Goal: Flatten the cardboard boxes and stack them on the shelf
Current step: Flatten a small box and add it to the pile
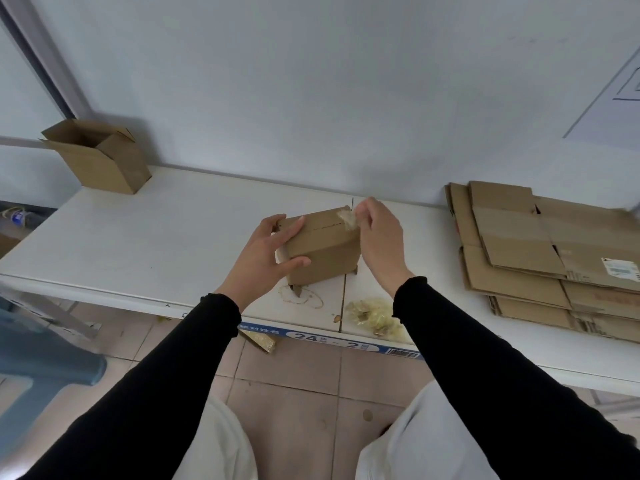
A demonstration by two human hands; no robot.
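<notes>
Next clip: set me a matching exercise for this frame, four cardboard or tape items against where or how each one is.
Things:
1. small box
2. open box
3. flat stack
4. tape wad

States:
A. lying on the shelf's front edge, between the arms
B. flattened, piled at the right end
C. standing with flaps up at the far left by the wall
D. held by the left hand while the right hand pinches tape at its top corner

Pairs: 1-D, 2-C, 3-B, 4-A
</notes>
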